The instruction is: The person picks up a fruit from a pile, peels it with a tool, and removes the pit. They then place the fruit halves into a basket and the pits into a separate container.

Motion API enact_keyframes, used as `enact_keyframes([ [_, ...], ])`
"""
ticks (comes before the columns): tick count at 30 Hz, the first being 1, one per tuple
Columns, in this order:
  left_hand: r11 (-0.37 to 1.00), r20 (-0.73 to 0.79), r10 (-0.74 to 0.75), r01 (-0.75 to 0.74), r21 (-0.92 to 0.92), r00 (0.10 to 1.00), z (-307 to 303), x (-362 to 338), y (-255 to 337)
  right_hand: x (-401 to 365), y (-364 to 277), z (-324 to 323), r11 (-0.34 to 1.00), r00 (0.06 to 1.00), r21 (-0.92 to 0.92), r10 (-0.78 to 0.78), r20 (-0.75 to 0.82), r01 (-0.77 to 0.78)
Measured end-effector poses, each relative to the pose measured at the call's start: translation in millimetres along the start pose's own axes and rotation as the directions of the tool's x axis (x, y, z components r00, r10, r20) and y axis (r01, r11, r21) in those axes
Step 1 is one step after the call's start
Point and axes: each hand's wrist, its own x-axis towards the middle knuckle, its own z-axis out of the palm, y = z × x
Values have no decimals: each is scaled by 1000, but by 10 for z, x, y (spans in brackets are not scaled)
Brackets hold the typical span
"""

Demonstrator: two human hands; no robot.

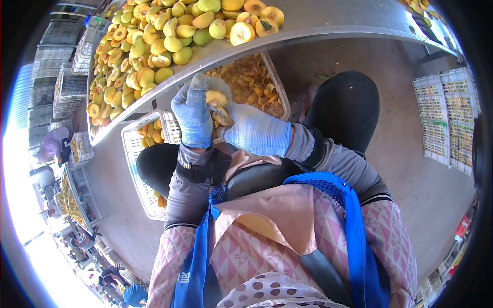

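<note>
Both hands wear pale blue-grey knit gloves and meet in front of the table edge. My left hand [194, 113] is closed around a halved yellow fruit [216, 98]. Beside it, my right hand [254, 128] is closed on a small metal tool [212, 108], whose tip touches the fruit. Another cut piece of fruit [222, 117] shows between the hands, and I cannot tell which hand bears it. Just beyond the gloves, a heap of whole and halved yellow-green fruit [149, 49] covers the left part of the metal table [308, 33].
Below the table edge stands a bin of fruit scraps [251, 84]. A white crate [134, 169] with fruit is by my left knee. Stacked crates [447, 118] stand at the right, others [59, 77] at the left. Several people, one in a purple top [51, 145], are at the far left.
</note>
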Motion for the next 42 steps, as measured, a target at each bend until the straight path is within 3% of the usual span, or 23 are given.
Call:
enact_keyframes([
  [2,1000,12,11,-11,-12,1000,-13,-1,-4,1,-64,-30,978,992,175,99,73,-110],
  [5,1000,36,-3,4,-23,999,-9,-22,81,-14,-253,-188,809,885,380,344,312,-449],
  [8,998,65,-27,30,-51,998,18,-37,160,-48,-275,-198,636,861,583,335,382,-506],
  [11,1000,20,7,-6,-30,1000,19,-34,107,-36,-302,-283,600,812,554,355,463,-578],
  [13,996,-35,58,-55,75,998,-9,-15,29,-9,-100,-121,949,979,265,130,157,-169],
  [14,1000,-55,22,-21,10,998,16,-2,30,6,-43,-63,998,998,46,-46,46,44],
  [17,989,-60,-59,50,-141,996,59,7,39,-19,32,-28,994,1000,-111,9,17,-7],
  [20,990,-10,-45,44,-138,999,23,-16,67,10,30,-26,989,992,91,-118,36,115],
  [21,995,-10,-26,25,-96,1000,29,-27,120,14,-111,-97,970,986,219,72,148,-104],
  [23,998,13,21,-21,-55,1000,14,-22,113,-6,-401,-296,758,826,373,376,419,-535],
  [26,995,80,50,-42,-93,996,-35,21,43,-35,-354,-257,519,826,644,315,467,-562],
  [28,987,132,-12,33,-156,991,-20,7,57,-35,-257,-234,556,826,614,318,465,-560],
  [32,994,109,-80,87,-61,991,-63,-10,74,27,-294,-241,735,832,424,351,430,-530],
  [33,998,63,-54,56,-30,997,-87,-14,57,25,-179,-144,915,952,293,218,216,-276],
  [34,1000,20,-26,26,2,999,-112,-5,20,14,38,19,996,1000,89,16,26,-18],
  [35,999,-23,5,-4,36,1000,-131,6,-9,37,-25,81,964,967,-161,-229,-111,210],
  [38,993,-141,92,-80,93,986,-100,29,-63,-56,-300,8,908,989,-398,91,-119,-131],
  [41,989,-80,17,-29,-146,997,-142,15,-66,-25,-212,36,970,993,-230,58,-101,-80],
  [42,988,-95,36,-50,-146,995,-138,11,-65,-11,-173,58,981,994,-188,23,-107,-42],
])
